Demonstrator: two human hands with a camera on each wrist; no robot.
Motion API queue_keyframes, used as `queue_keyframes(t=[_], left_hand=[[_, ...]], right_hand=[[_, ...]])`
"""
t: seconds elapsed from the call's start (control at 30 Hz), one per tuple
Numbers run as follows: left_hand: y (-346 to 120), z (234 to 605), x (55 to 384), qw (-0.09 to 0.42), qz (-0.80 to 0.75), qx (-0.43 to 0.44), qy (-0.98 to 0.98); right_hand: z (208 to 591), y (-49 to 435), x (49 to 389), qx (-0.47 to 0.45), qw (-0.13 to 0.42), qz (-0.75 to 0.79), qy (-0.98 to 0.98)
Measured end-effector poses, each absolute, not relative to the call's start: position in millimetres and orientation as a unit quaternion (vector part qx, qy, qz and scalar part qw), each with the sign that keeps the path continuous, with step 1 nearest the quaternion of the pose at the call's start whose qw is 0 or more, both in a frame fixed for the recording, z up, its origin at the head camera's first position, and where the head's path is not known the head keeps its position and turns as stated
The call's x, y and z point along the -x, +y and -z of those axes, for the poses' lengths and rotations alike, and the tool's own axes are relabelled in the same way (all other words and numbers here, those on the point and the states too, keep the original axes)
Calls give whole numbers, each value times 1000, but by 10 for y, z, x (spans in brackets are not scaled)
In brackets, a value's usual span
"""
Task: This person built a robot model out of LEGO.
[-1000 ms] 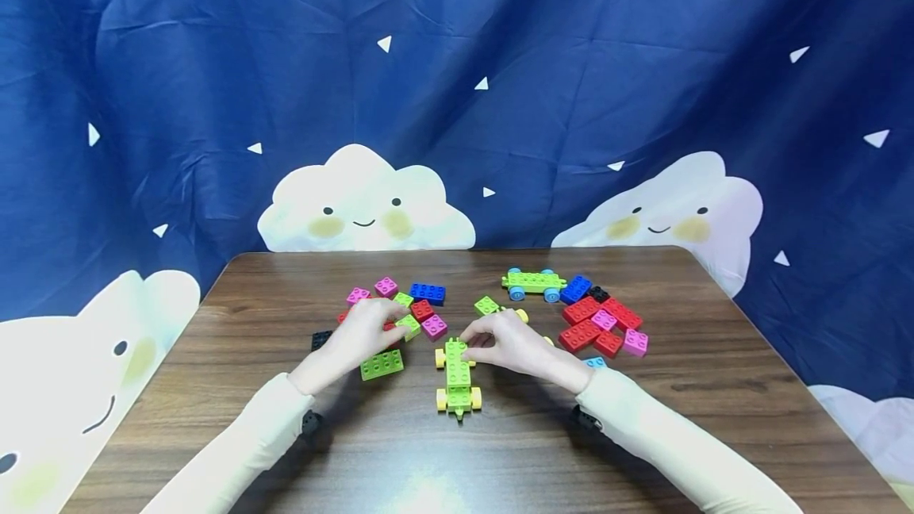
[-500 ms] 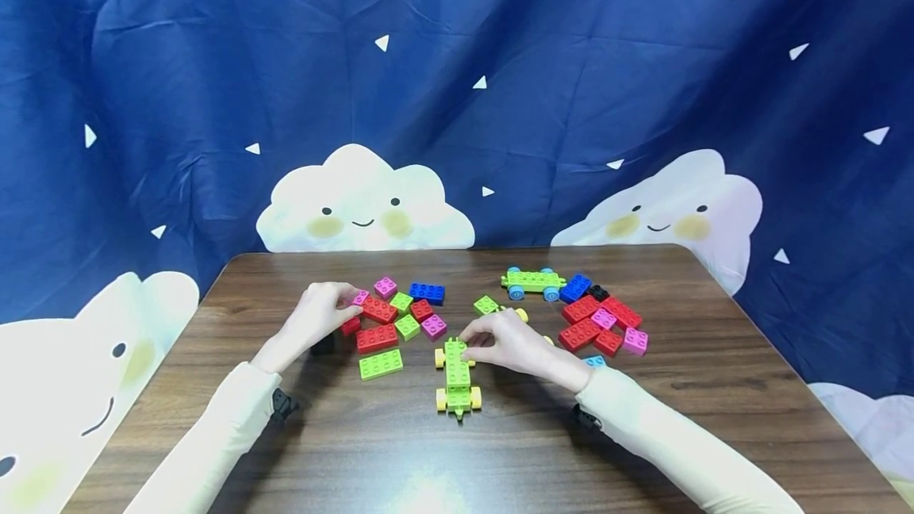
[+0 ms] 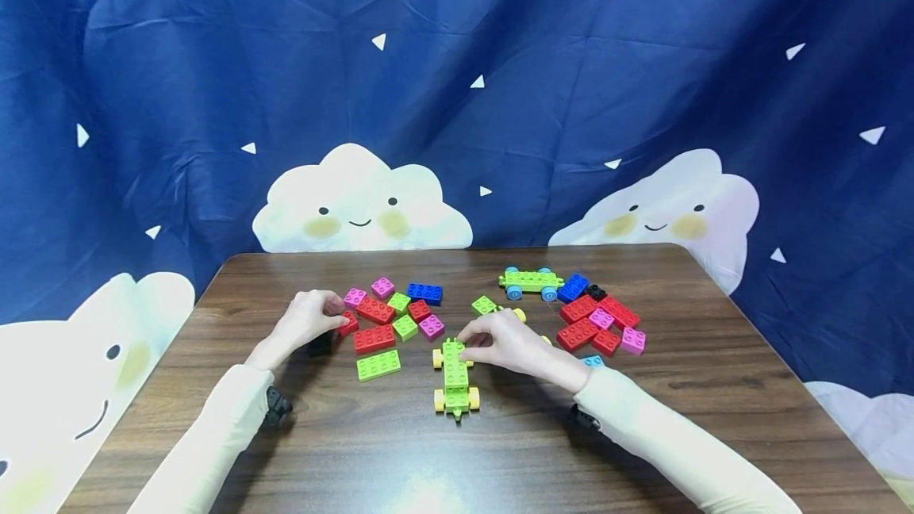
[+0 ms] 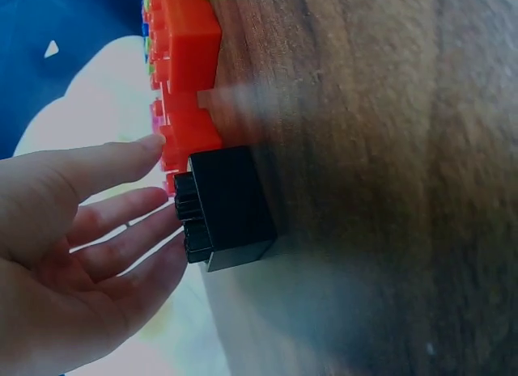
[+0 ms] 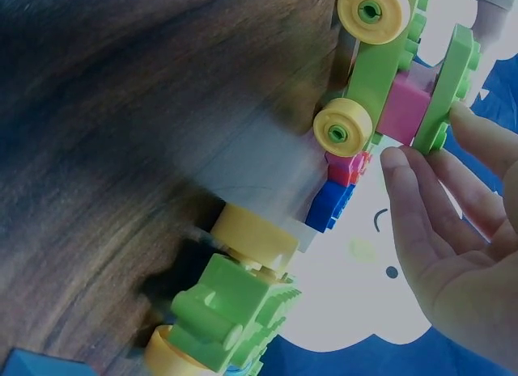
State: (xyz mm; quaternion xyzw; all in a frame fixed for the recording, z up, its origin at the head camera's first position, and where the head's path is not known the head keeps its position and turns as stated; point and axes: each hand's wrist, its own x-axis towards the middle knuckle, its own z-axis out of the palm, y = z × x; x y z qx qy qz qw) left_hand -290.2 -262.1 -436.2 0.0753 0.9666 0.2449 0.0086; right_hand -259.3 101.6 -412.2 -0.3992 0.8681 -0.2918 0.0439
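Above the left end of the brick pile is my left hand (image 3: 307, 320). Its thumb tip rests at a small red brick (image 3: 349, 324), its fingers loosely spread. Just below the palm stands a black brick (image 4: 235, 202), studs toward the fingers. At the table's middle, my right hand (image 3: 507, 343) pinches the end of a long green plate (image 3: 455, 370). That plate sits over a pink brick (image 5: 405, 109) on a green toy car base (image 3: 458, 400) with yellow wheels. In the head view, the plate hides the pink brick.
Red, pink, lime and blue bricks, among them a red brick (image 3: 374, 338) and a lime brick (image 3: 378, 365), lie near my left hand. Behind stands a blue-wheeled car base (image 3: 531, 281). More bricks, including a red one (image 3: 577, 334), lie to the right. Another yellow-wheeled base (image 5: 222, 311) is partly hidden.
My left hand has moved left from the lime bricks, past a pink brick, and then back slightly toward me to the small red brick. My right hand has stayed on the car.
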Motion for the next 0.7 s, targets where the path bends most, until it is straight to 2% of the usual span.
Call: queue_keyframes(t=[0.7], left_hand=[[-2624, 4391, 2924, 43, -238, -79, 967]], right_hand=[[4119, 1025, 2571, 396, 31, 276, 875]])
